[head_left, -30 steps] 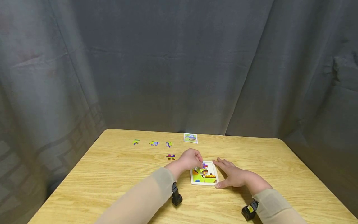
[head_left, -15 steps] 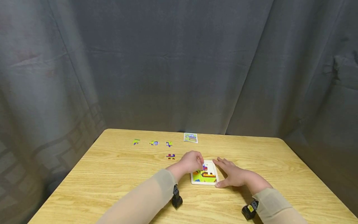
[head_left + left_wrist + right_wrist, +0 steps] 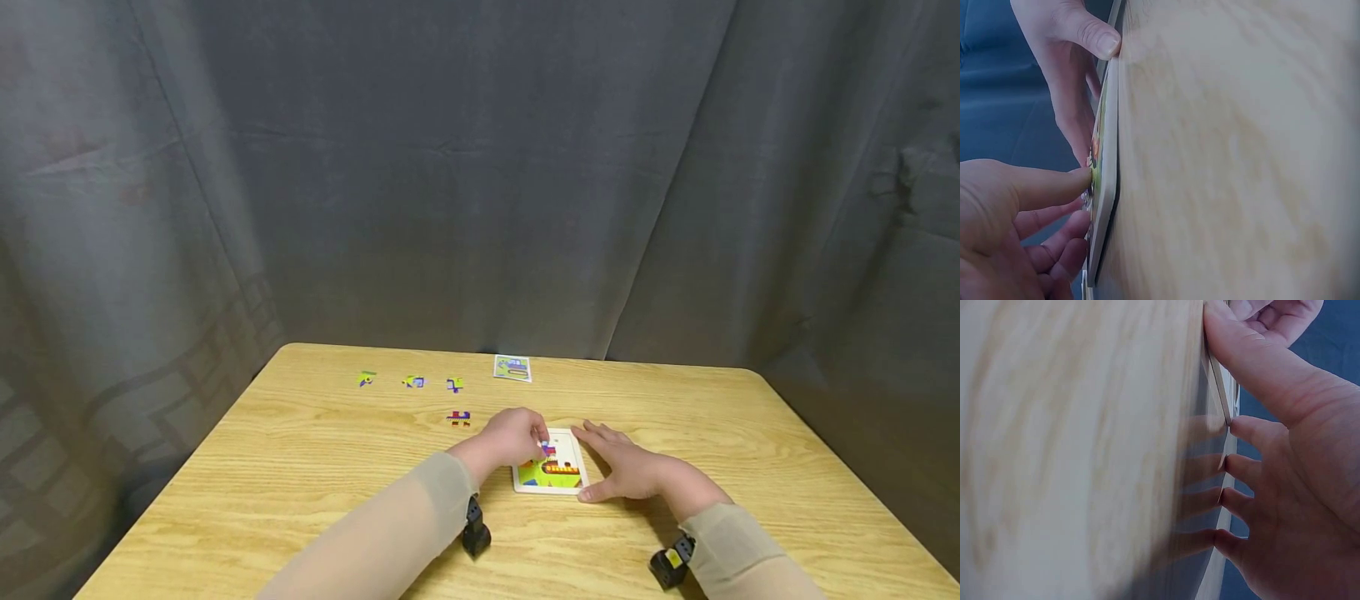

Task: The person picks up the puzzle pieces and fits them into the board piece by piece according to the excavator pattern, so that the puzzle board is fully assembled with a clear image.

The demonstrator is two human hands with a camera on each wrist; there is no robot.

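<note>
Left hand [image 3: 510, 437] pinching a small purple-and-red puzzle piece [image 3: 548, 448] over the puzzle board [image 3: 551, 477], right hand [image 3: 627, 469] steadying the board's edge.

Both forearms reach in from the bottom of the head view, sleeves down to the wrists. The left hand's fingers curl around the piece just above the board's upper left part, low in the middle of the frame. The right hand lies spread and flat on the desk [image 3: 300, 467], its straight fingers lined up against the board's right edge and its thumb at the near corner. Four loose pieces [image 3: 413, 382] and a small picture card [image 3: 512, 367] lie well apart toward the desk's far edge, left of centre.
</note>
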